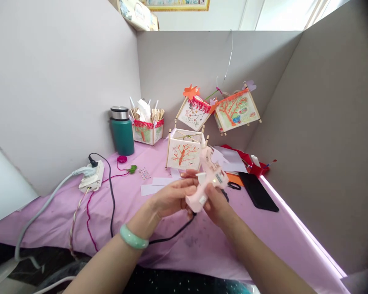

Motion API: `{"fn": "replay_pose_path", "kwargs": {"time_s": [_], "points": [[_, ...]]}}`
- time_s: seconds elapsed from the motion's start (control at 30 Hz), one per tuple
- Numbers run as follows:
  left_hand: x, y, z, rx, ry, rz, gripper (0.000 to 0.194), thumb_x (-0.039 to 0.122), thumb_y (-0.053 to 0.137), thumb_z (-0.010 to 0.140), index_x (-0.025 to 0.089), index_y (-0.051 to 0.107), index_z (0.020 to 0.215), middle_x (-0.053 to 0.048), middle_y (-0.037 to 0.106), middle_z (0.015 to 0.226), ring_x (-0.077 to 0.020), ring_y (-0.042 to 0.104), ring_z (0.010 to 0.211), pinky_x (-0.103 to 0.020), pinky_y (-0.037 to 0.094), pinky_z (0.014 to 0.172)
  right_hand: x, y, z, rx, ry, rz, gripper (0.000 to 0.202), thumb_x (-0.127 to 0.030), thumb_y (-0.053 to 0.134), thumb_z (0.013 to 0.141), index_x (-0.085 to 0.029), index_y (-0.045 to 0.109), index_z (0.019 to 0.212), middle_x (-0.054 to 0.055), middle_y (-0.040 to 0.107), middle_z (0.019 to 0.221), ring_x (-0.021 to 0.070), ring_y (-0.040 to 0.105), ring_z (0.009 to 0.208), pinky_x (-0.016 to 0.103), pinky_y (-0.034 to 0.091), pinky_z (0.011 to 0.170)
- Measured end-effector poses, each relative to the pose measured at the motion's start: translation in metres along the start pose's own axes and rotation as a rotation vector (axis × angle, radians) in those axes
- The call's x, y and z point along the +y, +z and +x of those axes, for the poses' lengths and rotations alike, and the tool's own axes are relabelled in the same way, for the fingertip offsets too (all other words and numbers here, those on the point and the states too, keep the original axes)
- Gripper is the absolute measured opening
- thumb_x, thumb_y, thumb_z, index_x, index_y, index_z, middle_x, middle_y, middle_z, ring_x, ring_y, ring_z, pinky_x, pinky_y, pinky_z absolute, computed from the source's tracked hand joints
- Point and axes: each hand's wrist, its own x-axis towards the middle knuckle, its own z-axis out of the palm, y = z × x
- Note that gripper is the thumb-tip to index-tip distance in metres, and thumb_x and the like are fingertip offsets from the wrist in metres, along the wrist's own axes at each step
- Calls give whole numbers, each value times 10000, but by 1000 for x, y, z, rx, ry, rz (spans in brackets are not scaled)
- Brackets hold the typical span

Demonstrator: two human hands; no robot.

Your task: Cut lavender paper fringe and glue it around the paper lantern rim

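Note:
A pale pink glue gun (207, 175) is held up over the front middle of the table, its nozzle pointing up and away. My left hand (174, 194) is closed around the handle from the left. From the right, my right hand (217, 202) grips the gun's body, its fingers partly hidden behind it. A black cord runs from the handle's base down to the left. Just behind the gun stands a paper lantern box (184, 155) with a drawn orange tree and wooden stick edges; the gun hides its right side.
A power strip (92, 175) with cords lies at the left, near a green bottle (122, 132). Two decorated lanterns (237, 110) hang at the back. Yarn (122, 159), white paper strips (156, 185), scissors (234, 185) and a black phone-like slab (259, 192) lie on the pink cloth.

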Motion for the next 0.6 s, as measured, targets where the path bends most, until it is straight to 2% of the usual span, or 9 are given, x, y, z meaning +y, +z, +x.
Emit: {"fn": "replay_pose_path", "kwargs": {"time_s": [0.07, 0.13, 0.2, 0.23, 0.27, 0.33, 0.4, 0.5, 0.6], "points": [[-6, -1, 3, -8, -121, 138, 399, 494, 641, 762, 141, 600, 943, -71, 658, 797, -158, 633, 637, -271, 515, 552, 1, 4, -6, 85, 18, 58, 438, -533, 643, 780, -247, 614, 1111, 71, 641, 1089, 216, 630, 819, 304, 506, 577], [1, -8, 0, 90, -239, 415, 327, 459, 637, 760, 142, 615, 835, -63, 662, 783, -164, 642, 661, -264, 504, 560, 4, 3, -11, 178, -4, 37, 336, -428, 676, 776, -217, 628, 1033, 61, 667, 989, 202, 623, 829, 304, 505, 654], [16, -16, -4, 379, -237, 664, 295, 433, 618, 761, 138, 609, 758, -65, 662, 755, -157, 623, 633, -255, 472, 536, 7, -1, -15, 245, -21, 9, 319, -390, 683, 768, -193, 622, 1012, 38, 666, 798, 180, 605, 763, 298, 483, 675], [25, -18, -4, 545, -157, 702, 301, 440, 591, 774, 140, 602, 750, -65, 660, 754, -154, 614, 635, -261, 472, 548, 9, -2, -16, 253, -24, 3, 326, -387, 672, 774, -184, 614, 1022, 17, 639, 696, 169, 587, 703, 296, 470, 659], [34, -19, -4, 636, -57, 690, 314, 451, 557, 797, 142, 609, 777, -68, 666, 795, -157, 619, 687, -268, 482, 586, 11, -3, -18, 246, -22, 1, 333, -384, 660, 780, -175, 604, 1033, -5, 599, 607, 160, 565, 641, 294, 458, 635], [48, -17, 0, 613, 71, 649, 361, 488, 527, 821, 147, 639, 863, -81, 677, 908, -184, 624, 864, -290, 498, 692, 12, -3, -21, 191, 5, -3, 342, -374, 645, 781, -162, 589, 1043, -38, 529, 504, 148, 523, 547, 296, 441, 596], [56, -11, 7, 491, 92, 642, 398, 518, 529, 824, 145, 661, 871, -78, 680, 920, -186, 611, 898, -302, 484, 754, 13, -2, -24, 103, 65, -27, 331, -368, 638, 777, -159, 590, 1030, -43, 519, 481, 142, 502, 505, 298, 436, 572], [60, -2, 18, 266, 18, 625, 428, 551, 549, 808, 139, 661, 789, -52, 664, 770, -159, 597, 764, -293, 465, 734, 13, 2, -27, 39, 137, -56, 291, -372, 630, 765, -178, 598, 980, -50, 506, 460, 134, 476, 468, 297, 436, 549], [60, 2, 24, 237, 19, 543, 328, 465, 685, 715, 149, 629, 781, -24, 641, 711, -137, 579, 680, -270, 456, 663, 14, 5, -26, 81, 158, -64, 269, -378, 641, 731, -191, 599, 921, -62, 478, 431, 123, 443, 433, 291, 433, 522]]}}
